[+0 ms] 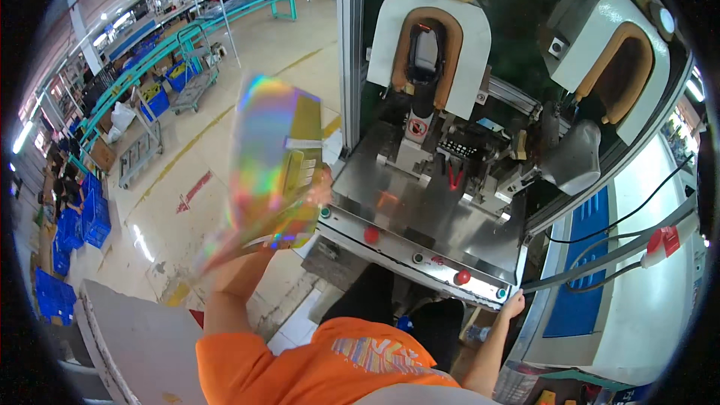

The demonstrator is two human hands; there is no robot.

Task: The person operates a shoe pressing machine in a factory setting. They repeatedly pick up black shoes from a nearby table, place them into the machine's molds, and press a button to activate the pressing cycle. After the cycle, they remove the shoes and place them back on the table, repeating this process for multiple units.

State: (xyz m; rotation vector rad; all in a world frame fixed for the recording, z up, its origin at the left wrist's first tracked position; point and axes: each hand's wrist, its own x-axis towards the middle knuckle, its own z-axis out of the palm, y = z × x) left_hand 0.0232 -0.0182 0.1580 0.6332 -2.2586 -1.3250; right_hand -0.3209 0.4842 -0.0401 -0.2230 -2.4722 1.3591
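My left hand point(321, 186) holds a shiny, rainbow-coloured sheet point(271, 142), raised left of a machine. The sheet looks bent or folded, is smeared by motion and hides most of that hand. My right hand point(513, 306) is closed at the front right corner of the machine's metal table point(390, 199). Red buttons point(371, 235) and green ones sit along the table's front edge. On the left station of the machine, a dark shoe upper point(425, 56) sits inside a brown, horseshoe-shaped pad point(452, 75). Red-handled pliers or scissors point(455, 177) lie on the table.
A second padded station point(626, 67) stands at the right of the machine. A grey hose and cables point(600, 266) run beside my right hand. Blue crates point(94, 210), a trolley point(141, 154) and a green-framed conveyor point(150, 60) stand farther left. A grey panel point(142, 345) is near my left elbow.
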